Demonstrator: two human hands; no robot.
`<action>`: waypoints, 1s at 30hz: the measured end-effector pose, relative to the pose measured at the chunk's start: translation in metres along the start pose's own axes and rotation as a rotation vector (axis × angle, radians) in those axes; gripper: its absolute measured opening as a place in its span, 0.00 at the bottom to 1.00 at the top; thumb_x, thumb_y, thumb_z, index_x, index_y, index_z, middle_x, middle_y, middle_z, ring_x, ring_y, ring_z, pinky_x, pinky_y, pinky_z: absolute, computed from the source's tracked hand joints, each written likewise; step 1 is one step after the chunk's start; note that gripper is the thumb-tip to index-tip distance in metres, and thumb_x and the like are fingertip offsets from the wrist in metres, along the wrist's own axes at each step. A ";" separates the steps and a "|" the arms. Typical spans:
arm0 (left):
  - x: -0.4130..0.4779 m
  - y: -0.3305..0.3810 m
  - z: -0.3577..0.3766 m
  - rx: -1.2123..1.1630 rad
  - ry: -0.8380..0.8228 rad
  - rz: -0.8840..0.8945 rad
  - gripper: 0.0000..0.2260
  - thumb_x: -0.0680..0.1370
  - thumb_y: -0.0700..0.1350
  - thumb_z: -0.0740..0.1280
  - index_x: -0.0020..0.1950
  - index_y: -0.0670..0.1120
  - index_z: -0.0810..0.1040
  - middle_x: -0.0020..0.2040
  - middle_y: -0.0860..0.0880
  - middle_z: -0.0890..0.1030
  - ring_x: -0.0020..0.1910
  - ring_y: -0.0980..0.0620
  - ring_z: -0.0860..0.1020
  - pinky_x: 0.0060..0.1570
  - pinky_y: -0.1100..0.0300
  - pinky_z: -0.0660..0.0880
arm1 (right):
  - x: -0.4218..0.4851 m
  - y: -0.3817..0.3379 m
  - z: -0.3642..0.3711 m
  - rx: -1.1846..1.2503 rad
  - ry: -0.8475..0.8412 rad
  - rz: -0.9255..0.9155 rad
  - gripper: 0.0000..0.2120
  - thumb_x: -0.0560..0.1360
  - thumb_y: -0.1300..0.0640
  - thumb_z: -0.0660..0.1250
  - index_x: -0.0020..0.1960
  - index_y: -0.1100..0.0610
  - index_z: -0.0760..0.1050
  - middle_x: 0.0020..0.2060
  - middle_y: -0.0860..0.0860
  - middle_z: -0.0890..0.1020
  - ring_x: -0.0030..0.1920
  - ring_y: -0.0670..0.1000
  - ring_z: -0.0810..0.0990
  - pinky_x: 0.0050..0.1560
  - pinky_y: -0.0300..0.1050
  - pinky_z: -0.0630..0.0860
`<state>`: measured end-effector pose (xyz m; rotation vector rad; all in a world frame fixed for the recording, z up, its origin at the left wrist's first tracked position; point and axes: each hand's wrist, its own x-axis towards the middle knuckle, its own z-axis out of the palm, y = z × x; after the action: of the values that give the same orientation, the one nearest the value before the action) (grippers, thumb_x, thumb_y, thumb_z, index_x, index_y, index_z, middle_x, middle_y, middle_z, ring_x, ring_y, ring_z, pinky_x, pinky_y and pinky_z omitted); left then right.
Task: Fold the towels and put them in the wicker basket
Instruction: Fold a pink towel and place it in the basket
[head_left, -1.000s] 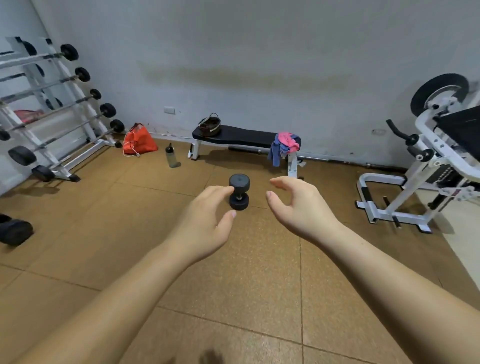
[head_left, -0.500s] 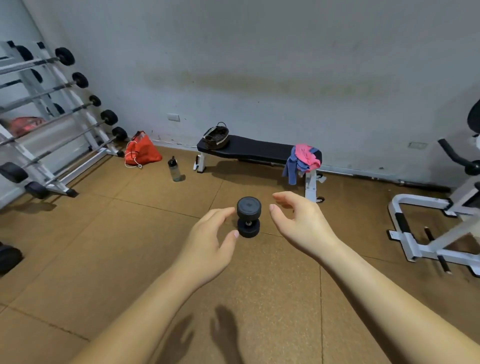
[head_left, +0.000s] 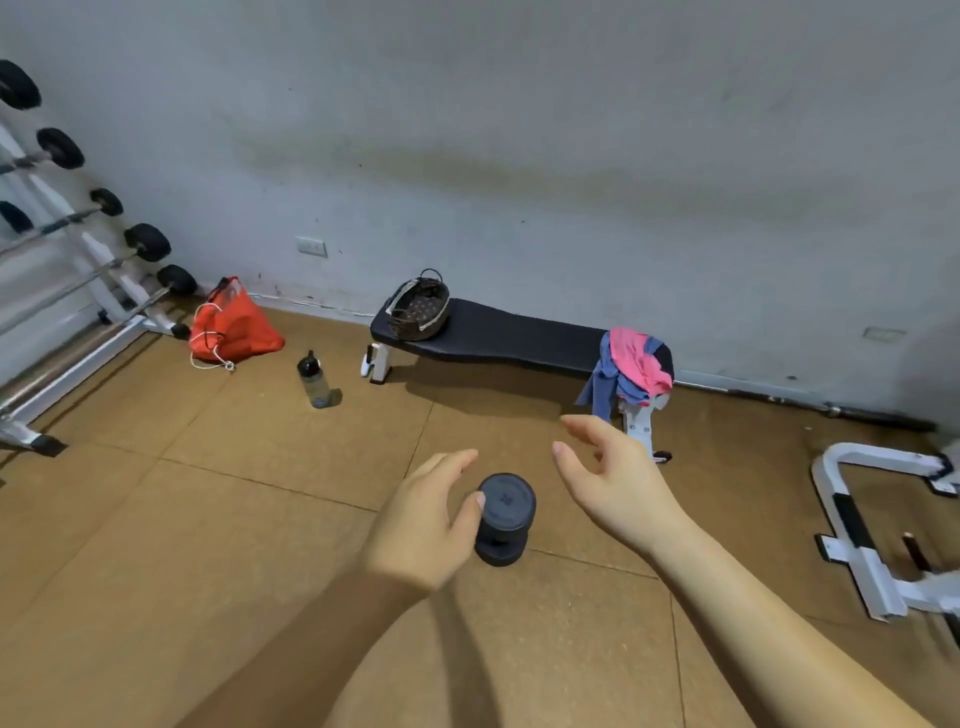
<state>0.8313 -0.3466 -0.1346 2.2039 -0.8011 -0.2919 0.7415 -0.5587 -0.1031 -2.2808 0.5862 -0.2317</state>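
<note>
A crumpled heap of pink and blue towels (head_left: 631, 370) hangs over the right end of a black padded bench (head_left: 511, 332) by the far wall. The dark wicker basket (head_left: 420, 306) stands on the bench's left end, tipped toward me. My left hand (head_left: 423, 519) and my right hand (head_left: 610, 475) are stretched out in front of me, well short of the bench, fingers loosely spread and holding nothing.
A black dumbbell (head_left: 503, 517) stands on the cork floor between my hands. A water bottle (head_left: 314, 380) and an orange bag (head_left: 234, 325) lie left of the bench. A barbell rack (head_left: 78, 249) fills the left side, a white machine frame (head_left: 878, 535) the right.
The view has closed in on the bench and turned left, so the towels and basket look larger. Both hands stay held out and empty, the dumbbell now nearer between them.
</note>
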 end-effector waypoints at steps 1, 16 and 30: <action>0.031 -0.002 0.000 0.005 -0.018 0.000 0.22 0.83 0.49 0.64 0.78 0.51 0.69 0.71 0.59 0.73 0.70 0.61 0.70 0.69 0.61 0.69 | 0.024 0.003 -0.004 0.006 0.009 0.020 0.22 0.81 0.45 0.64 0.74 0.49 0.72 0.69 0.43 0.77 0.70 0.44 0.74 0.70 0.47 0.73; 0.471 -0.016 0.055 0.035 -0.175 -0.003 0.21 0.82 0.48 0.66 0.76 0.52 0.70 0.68 0.59 0.76 0.66 0.64 0.73 0.59 0.75 0.66 | 0.445 0.119 -0.038 0.028 0.004 0.092 0.19 0.81 0.49 0.65 0.70 0.53 0.77 0.65 0.46 0.81 0.65 0.45 0.77 0.68 0.45 0.74; 0.845 -0.071 0.122 0.019 -0.430 0.087 0.22 0.82 0.52 0.65 0.77 0.56 0.68 0.69 0.63 0.74 0.65 0.65 0.73 0.66 0.65 0.71 | 0.760 0.209 -0.044 0.117 0.093 0.365 0.20 0.81 0.51 0.65 0.72 0.55 0.75 0.66 0.47 0.81 0.66 0.45 0.77 0.69 0.43 0.72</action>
<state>1.4668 -0.9116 -0.2359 2.1439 -1.1297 -0.7333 1.3234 -1.0769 -0.2312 -2.0159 0.9958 -0.1872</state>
